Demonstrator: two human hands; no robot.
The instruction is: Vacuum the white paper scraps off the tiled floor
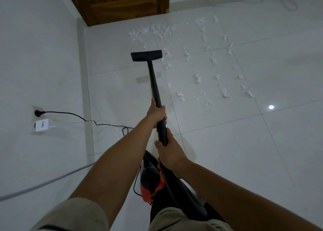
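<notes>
Wall tag (42, 125) reads "JS 005"; left hand (157, 112) holds wand (153, 80).

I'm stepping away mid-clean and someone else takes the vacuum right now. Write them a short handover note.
Left hand: grips the black vacuum wand, farther along.
Right hand: grips the wand's near end, by the hose.
Floor nozzle: on the tiled floor at the left edge of the mess. Red and black vacuum body by the person's legs; power cord plugged into the wall socket.
Done: little; tiles near the person show no scraps.
Left: paper scraps lie right of the wand and ahead toward the wooden door.
</notes>
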